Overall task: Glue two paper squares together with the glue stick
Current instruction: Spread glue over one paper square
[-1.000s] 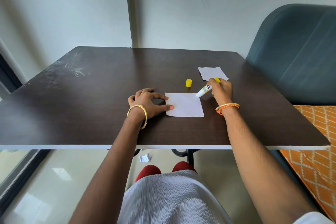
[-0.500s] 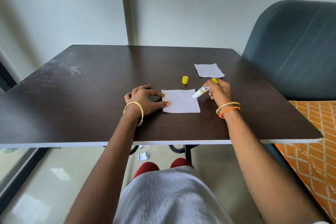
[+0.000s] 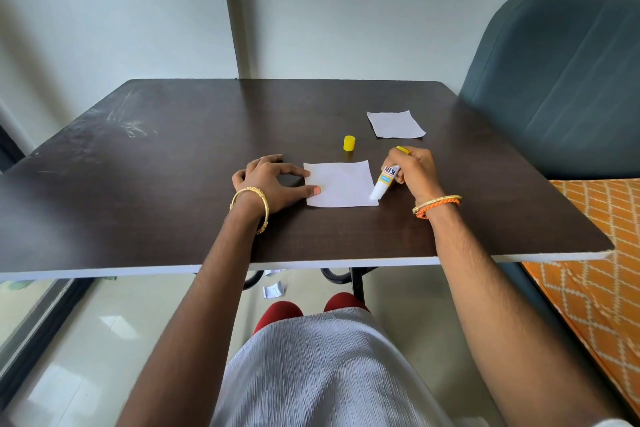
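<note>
A white paper square (image 3: 341,184) lies flat near the middle of the dark table (image 3: 173,163). My left hand (image 3: 270,184) rests at its left edge, thumb and a fingertip pressing the paper down. My right hand (image 3: 415,172) grips the uncapped glue stick (image 3: 384,180), tilted, with its white tip touching the paper's near right corner. The yellow cap (image 3: 349,143) stands on the table just beyond the paper. A second white paper square (image 3: 395,124) lies farther back on the right, untouched.
A blue-grey padded chair back (image 3: 561,80) rises at the table's right side, with an orange patterned cushion (image 3: 595,253) below it. A pale wall stands behind the table. The table's front edge (image 3: 104,274) runs just above my lap.
The glue stick's tip has travelled from the paper's far right corner down along the right edge to the near right corner. My left hand keeps pressing the paper's left edge.
</note>
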